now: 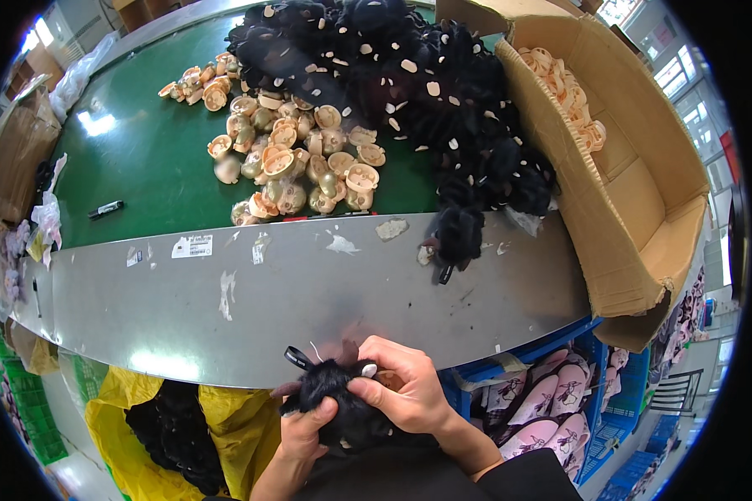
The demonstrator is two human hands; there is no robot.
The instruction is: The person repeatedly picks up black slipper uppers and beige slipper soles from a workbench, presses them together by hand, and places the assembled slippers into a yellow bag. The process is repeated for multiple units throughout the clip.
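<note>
Just in front of my body, below the table's near edge, both hands hold a black furry plush piece (342, 409). It has brownish ear-like flaps, a white patch near the top, a black loop tag (298, 358) and a loose white thread. My left hand (301, 427) grips its left side, thumb pressed into the fur. My right hand (408, 392) pinches the upper right, its thumb near the white patch. Something peach-coloured, like a plastic shell (390, 379), shows partly under the right fingers; the rest is hidden.
A metal-edged table (309, 284) with a green top bears peach plastic shells (277, 160) and a heap of black plush pieces (376, 75). A cardboard box (635, 192) stands right. Below are a yellow bag (242, 426) and a blue crate (597, 401) of pink printed slippers (535, 401).
</note>
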